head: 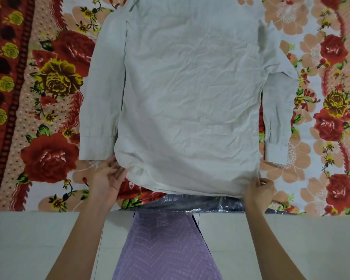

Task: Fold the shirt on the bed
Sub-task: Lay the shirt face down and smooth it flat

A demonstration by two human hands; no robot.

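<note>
Crumpled white cotton shirt (190, 93); left hand (107, 176) and right hand (259, 188) pinch its hem

A shirt (188, 98) lies spread flat on a bed (49, 118), its hem toward the person and its collar at the far end, with one sleeve (101, 98) lying along each side. The left hand (107, 176) touches the hem's left corner, and the right hand (259, 188) touches the right corner. A plastic sheet (190, 205) lies under the hem at the bed's near edge.
</note>
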